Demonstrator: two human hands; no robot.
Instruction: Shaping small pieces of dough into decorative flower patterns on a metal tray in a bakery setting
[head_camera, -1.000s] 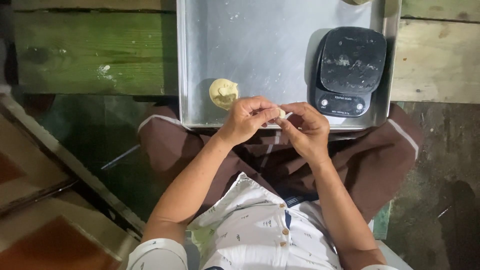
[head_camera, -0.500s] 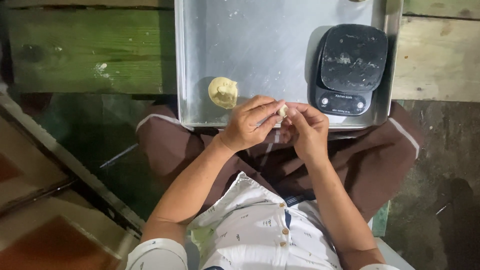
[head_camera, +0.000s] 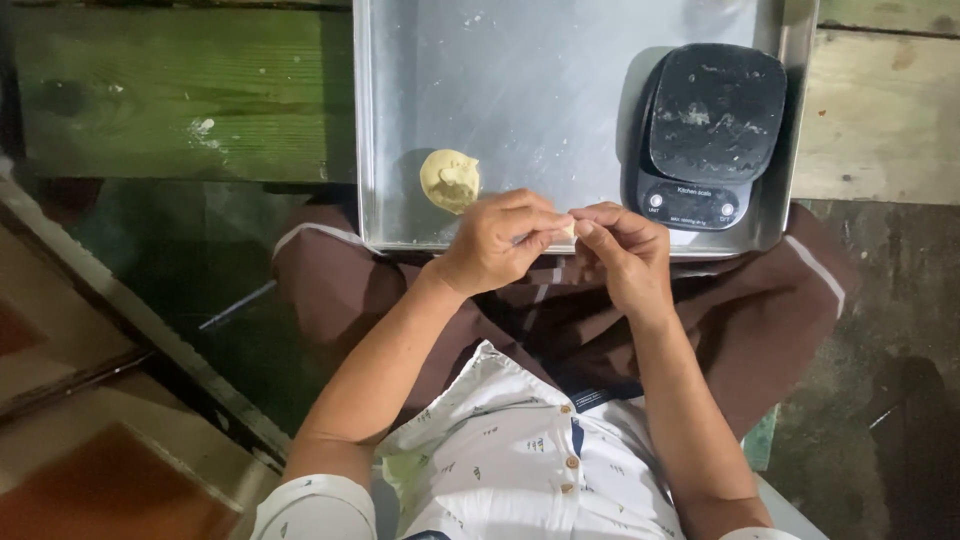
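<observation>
Seated over our lap, we pinch a small pale dough piece (head_camera: 568, 228) between the fingertips of our left hand (head_camera: 497, 243) and right hand (head_camera: 622, 255), both closed on it at the near rim of the metal tray (head_camera: 520, 110). One soft, dimpled round (head_camera: 450, 180) already rests on the flour-dusted tray; this one looks unfinished. Beyond sits a smudged black kitchen scale (head_camera: 710, 135).

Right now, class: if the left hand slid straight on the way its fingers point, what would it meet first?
The left hand points right, so probably the right hand; their fingertips already pinch one small pale dough piece.
</observation>
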